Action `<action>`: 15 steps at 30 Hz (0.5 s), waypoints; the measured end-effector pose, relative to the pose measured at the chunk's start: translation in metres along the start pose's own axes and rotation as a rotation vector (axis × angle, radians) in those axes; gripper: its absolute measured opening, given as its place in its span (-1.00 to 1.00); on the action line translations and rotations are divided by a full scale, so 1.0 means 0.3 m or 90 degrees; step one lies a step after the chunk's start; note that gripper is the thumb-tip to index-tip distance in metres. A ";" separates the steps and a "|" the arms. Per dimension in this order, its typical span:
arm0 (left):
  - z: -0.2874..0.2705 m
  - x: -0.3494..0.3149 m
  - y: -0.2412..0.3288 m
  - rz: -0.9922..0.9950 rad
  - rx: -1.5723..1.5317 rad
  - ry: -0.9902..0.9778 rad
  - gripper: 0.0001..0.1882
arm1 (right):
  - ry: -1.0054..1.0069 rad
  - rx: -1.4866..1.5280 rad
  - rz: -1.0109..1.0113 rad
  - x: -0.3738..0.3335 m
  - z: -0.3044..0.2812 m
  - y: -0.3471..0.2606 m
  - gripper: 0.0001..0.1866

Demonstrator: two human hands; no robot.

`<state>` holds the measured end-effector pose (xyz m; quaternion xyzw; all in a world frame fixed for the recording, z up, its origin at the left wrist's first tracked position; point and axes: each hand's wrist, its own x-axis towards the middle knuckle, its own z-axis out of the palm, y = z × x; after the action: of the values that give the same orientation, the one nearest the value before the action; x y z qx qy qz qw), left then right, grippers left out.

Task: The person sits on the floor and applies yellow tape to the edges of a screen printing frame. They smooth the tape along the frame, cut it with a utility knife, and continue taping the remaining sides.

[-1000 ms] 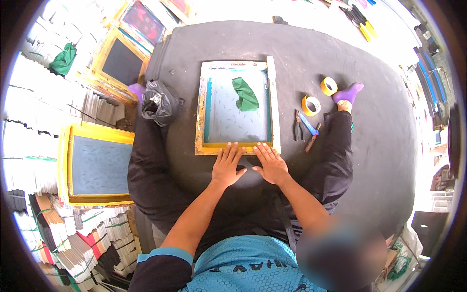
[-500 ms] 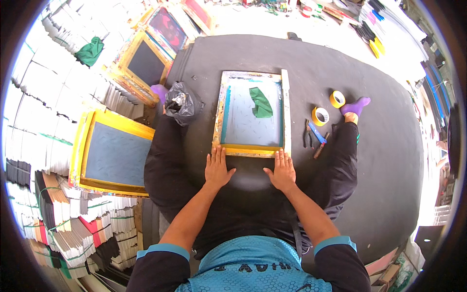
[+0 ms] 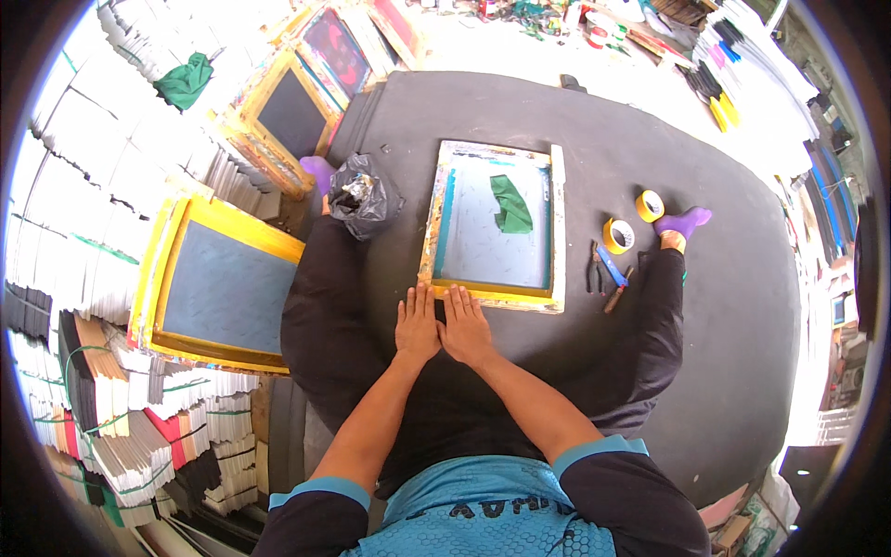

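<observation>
Flat on the dark mat in front of me lies a screen printing frame point(image 3: 558, 232) with paint-stained wooden sides and yellow tape along its near edge. Inside it, a green cloth point(image 3: 512, 206) rests on the pale mesh point(image 3: 478, 246). My left hand point(image 3: 418, 327) touches the near left corner of the frame with its fingertips, fingers stretched out. Right beside it, my right hand point(image 3: 466, 327) lies with its fingers extended against the same near edge, the thumbs close together. Neither hand holds anything.
Right of the frame are two yellow tape rolls point(image 3: 618, 236), pliers point(image 3: 594, 269), a blue cutter point(image 3: 612, 266) and a thin brown-handled tool point(image 3: 615, 295). A black plastic bag point(image 3: 367, 200) sits by my left foot. Other frames point(image 3: 227, 278) and paper stacks point(image 3: 139, 455) stand left.
My right hand has slid left along the frame's near edge, from its right corner to beside my left hand. The view has shifted slightly; the cloth stays in the frame.
</observation>
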<state>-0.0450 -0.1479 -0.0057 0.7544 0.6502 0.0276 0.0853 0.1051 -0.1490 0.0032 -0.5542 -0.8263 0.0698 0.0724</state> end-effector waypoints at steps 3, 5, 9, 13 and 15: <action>-0.095 0.000 0.025 -0.011 -0.048 -0.058 0.07 | -0.047 -0.002 0.000 -0.024 -0.060 0.066 -0.23; -0.120 0.003 0.030 -0.015 -0.051 -0.094 0.13 | -0.086 -0.025 0.023 -0.066 -0.096 0.135 -0.25; -0.129 0.005 0.031 -0.023 -0.030 -0.104 0.14 | -0.165 -0.070 0.108 -0.162 -0.164 0.259 -0.24; -0.135 0.007 0.040 -0.029 -0.017 -0.118 0.13 | -0.207 -0.079 0.214 -0.245 -0.232 0.357 -0.24; -0.133 0.010 0.043 -0.029 -0.007 -0.121 0.13 | -0.179 -0.062 0.254 -0.291 -0.231 0.414 -0.24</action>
<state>-0.0380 -0.1429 0.0354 0.7381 0.6561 -0.0429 0.1513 0.2640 -0.1807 0.0432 -0.6941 -0.7048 0.1196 -0.0853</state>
